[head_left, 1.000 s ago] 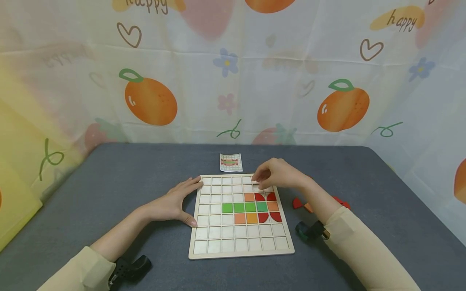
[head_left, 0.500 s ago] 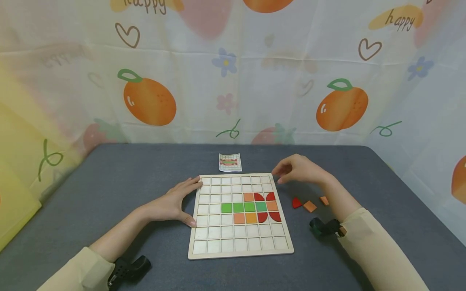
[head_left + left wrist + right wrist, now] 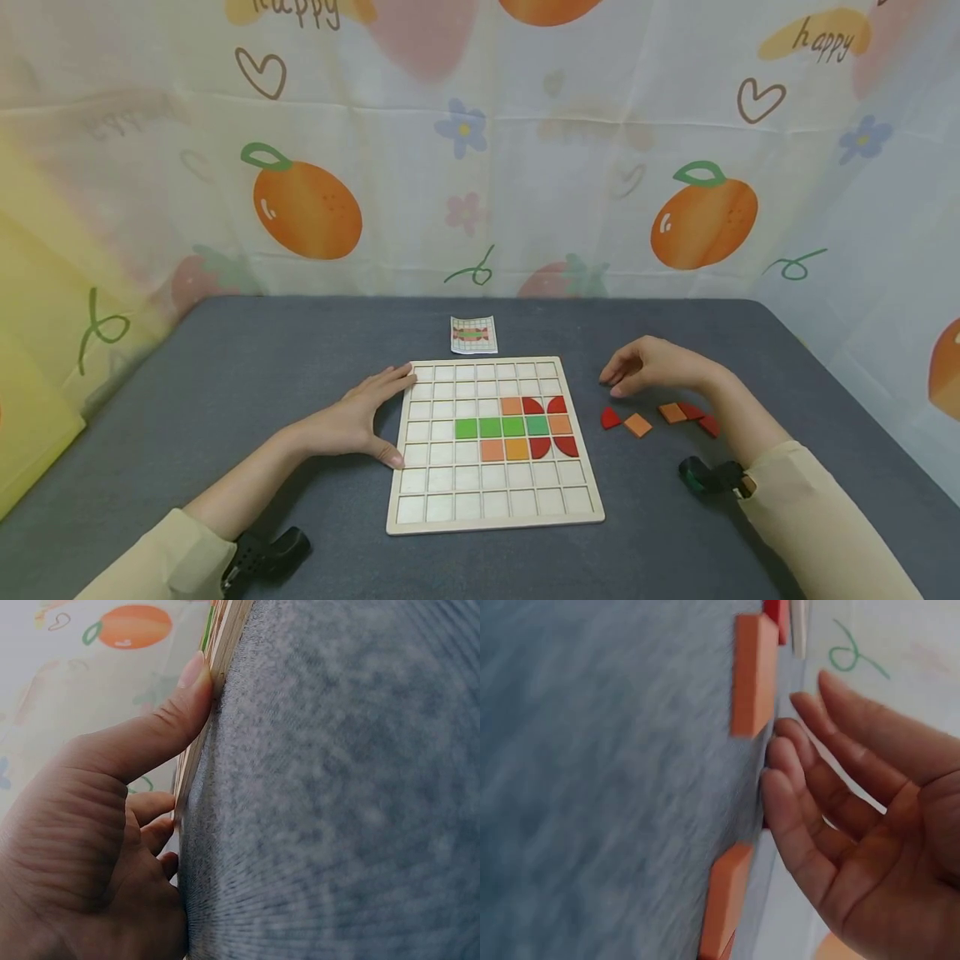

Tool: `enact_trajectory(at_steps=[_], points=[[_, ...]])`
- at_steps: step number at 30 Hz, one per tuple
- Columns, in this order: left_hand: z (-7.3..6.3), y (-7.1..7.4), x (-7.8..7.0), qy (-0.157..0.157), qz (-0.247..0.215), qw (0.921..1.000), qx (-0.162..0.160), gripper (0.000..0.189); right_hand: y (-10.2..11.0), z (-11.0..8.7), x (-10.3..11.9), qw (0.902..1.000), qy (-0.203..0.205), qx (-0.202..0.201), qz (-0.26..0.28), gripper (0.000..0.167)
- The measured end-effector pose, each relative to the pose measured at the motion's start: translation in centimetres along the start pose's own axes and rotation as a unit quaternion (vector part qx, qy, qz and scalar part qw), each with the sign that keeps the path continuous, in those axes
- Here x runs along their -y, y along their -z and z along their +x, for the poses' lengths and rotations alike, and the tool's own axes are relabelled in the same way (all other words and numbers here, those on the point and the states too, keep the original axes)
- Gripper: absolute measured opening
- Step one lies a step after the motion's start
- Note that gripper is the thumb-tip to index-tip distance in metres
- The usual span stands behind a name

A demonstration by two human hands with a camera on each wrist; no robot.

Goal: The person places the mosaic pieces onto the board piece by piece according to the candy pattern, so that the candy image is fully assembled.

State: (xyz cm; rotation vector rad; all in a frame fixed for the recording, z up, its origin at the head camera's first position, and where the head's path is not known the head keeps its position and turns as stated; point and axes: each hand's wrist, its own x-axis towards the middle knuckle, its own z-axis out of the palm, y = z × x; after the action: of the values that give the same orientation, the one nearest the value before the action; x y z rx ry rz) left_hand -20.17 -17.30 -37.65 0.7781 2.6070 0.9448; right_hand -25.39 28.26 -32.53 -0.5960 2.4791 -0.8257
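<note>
A wooden grid board lies on the dark table, with green, orange and red tiles in its middle and right cells. My left hand rests along its left edge, thumb and fingers spread. The left wrist view shows the thumb touching the board's side. My right hand hovers low over the table, right of the board, fingers loosely bent around nothing. Below it lie a red tile, an orange tile and another orange tile. Seen from the right wrist, an orange tile stands apart from the fingertips.
A small printed card with a coloured grid pattern lies behind the board. Red pieces lie beside the right forearm. A patterned cloth hangs behind the table, and yellow material borders the left.
My right hand has moved right, from above the board's upper right cells to over the table near the loose tiles. The left hand has stayed on the board's edge.
</note>
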Motion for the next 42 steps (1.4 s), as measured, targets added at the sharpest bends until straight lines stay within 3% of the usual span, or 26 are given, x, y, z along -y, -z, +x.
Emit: enact_trajectory(at_steps=[10, 23, 32, 42], points=[[-0.1, 0.1, -0.1, -0.003, -0.003, 1.0000, 0.001, 0.116, -0.3, -1.8, -1.2, 0.9978, -0.003, 0.054, 0.040, 0.037], [-0.1, 0.1, 0.0, 0.001, -0.001, 1.0000, 0.003, 0.116, -0.7, -2.6, -0.7, 0.9967, 0.029, 0.075, -0.011, 0.030], [0.0, 0.1, 0.0, 0.003, 0.003, 1.0000, 0.002, 0.115, -0.9, -2.5, -0.5, 0.9972, 0.021, 0.068, -0.025, 0.024], [0.0, 0.1, 0.0, 0.002, 0.004, 1.0000, 0.000, 0.115, -0.8, -2.4, -0.3, 0.9977, 0.029, -0.004, -0.061, 0.021]])
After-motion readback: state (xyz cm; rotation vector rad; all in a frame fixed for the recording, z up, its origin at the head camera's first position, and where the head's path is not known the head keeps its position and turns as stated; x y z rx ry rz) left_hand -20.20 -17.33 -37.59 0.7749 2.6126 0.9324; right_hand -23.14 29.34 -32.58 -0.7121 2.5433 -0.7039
